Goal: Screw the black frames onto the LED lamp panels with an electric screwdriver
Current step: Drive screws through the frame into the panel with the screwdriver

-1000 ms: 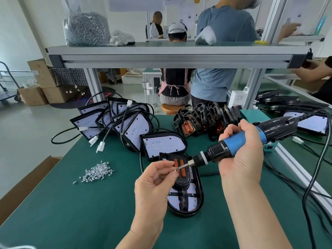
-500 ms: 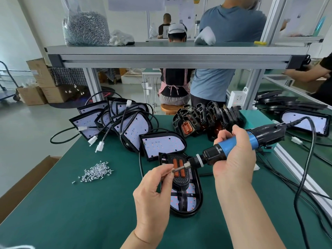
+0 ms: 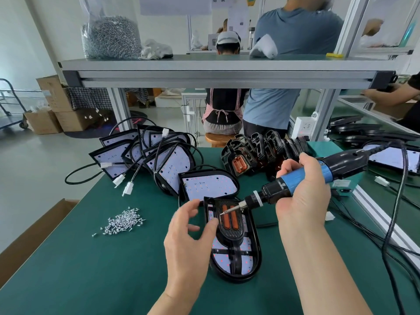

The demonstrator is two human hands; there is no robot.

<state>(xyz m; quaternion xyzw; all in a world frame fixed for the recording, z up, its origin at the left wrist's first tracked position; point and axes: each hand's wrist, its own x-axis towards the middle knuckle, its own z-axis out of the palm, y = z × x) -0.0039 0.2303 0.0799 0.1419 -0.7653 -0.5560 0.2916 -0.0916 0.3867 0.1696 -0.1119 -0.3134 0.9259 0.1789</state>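
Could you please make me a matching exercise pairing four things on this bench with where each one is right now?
1 screwdriver
2 loose screws
3 screw bag
4 spare frames

A on the shelf
B in the right hand
C heaped on the mat
D lined up at the mat's far edge

Pairs: 1-B, 2-C, 3-A, 4-D.

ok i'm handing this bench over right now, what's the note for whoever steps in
Right hand grips the electric screwdriver, bit tip down at the upper left of the black frame.
Left hand is loose beside the lamp panel, holding nothing visible.
Done: frame seated on this panel; driven screws cannot be told.
Left: screw this frame down from the loose screws, then pair the bare panels with the spare frames.
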